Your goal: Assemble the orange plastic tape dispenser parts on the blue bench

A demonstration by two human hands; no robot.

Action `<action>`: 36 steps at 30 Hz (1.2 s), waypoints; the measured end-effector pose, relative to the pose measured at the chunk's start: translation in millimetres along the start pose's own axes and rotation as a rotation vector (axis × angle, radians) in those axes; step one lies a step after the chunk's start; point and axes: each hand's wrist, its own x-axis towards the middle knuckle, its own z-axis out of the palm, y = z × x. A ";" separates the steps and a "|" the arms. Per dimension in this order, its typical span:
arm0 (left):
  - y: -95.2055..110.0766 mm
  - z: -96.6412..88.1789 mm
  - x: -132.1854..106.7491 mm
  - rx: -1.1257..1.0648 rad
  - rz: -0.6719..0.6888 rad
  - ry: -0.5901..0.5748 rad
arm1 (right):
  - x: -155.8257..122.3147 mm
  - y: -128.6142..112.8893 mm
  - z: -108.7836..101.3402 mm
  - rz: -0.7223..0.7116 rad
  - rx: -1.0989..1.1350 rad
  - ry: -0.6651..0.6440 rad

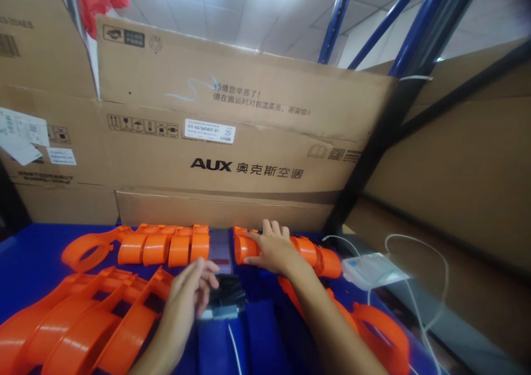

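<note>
My right hand (274,249) reaches to the back row with fingers spread over orange plastic rings (307,249). Its thumb and index finger lie against the orange ring (245,248) at the row's left end; no firm grip shows. My left hand (191,289) hovers with loosely curled fingers, thumb side up, and nothing visible in it. Just right of it lies a black, glossy item (227,290) with a pale edge. Another row of orange rings (164,246) stands at the back left, beyond my left hand.
Larger orange rings (78,331) fill the front left; more orange rings (384,331) lie front right. A clear plastic box (373,270) with white cable sits at the right. Printed cardboard (249,137) walls the back of the blue surface (25,253). A dark post (365,170) rises back right.
</note>
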 end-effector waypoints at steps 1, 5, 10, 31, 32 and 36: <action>-0.7 -0.5 -0.1 0.000 0.005 -0.001 | -2.2 2.2 -1.7 0.007 -0.003 -0.015; -4.8 -3.0 0.6 -0.013 0.013 -0.019 | -12.6 13.9 -7.9 0.046 -0.035 -0.077; -9.3 -5.9 1.5 -0.026 0.016 -0.034 | -18.6 15.3 -0.8 0.098 -0.122 -0.080; -7.2 -7.5 -3.3 0.009 0.035 -0.039 | -67.8 10.5 -76.7 0.064 -0.299 0.331; -7.7 -7.9 -3.4 0.008 0.039 -0.040 | -73.6 5.9 -84.7 0.066 -0.303 0.366; -7.3 -8.7 -3.2 0.001 0.101 -0.014 | -95.2 -17.4 -107.6 0.013 -0.240 0.490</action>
